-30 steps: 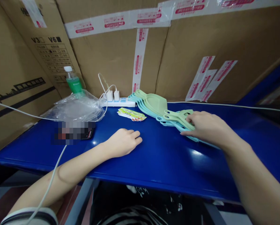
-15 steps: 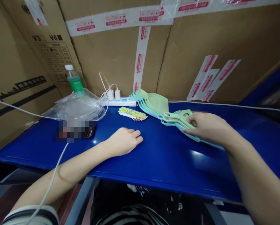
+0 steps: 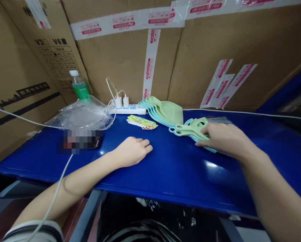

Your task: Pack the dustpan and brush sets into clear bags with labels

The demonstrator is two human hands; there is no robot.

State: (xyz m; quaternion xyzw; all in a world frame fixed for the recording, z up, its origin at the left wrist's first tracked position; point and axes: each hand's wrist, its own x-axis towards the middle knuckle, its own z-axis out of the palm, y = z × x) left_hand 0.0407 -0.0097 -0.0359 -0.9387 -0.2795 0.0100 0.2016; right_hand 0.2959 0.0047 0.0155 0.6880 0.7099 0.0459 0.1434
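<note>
On the right half of the blue table point(image 3: 165, 178), a stack of handled pieces point(image 3: 190, 130) is lying under the right hand point(image 3: 222, 139). Its loop ends are pointing left; the long axis is running left to right, slanting slightly toward the person at the right. Thumb and fingers are gripping the wide end, hiding much of it. The left hand point(image 3: 131, 151) is resting near table centre, fingers loosely curling, its underside hidden.

Pan-shaped pieces point(image 3: 170, 112) are lying fanned just behind the handles, crowding the far side; can't tell if touching. Printed slips point(image 3: 142, 122) are lying left of them, a power strip point(image 3: 135, 110) behind. Clear plastic bags point(image 3: 84, 116) and a bottle point(image 3: 81, 90) are sitting farther left; cardboard point(image 3: 112, 67) is walling off the back.

Handled pieces are showing pale green on top, light blue beneath, looking smooth, with cut-out loops; clear, blurry strands are sticking out beyond the hand.
</note>
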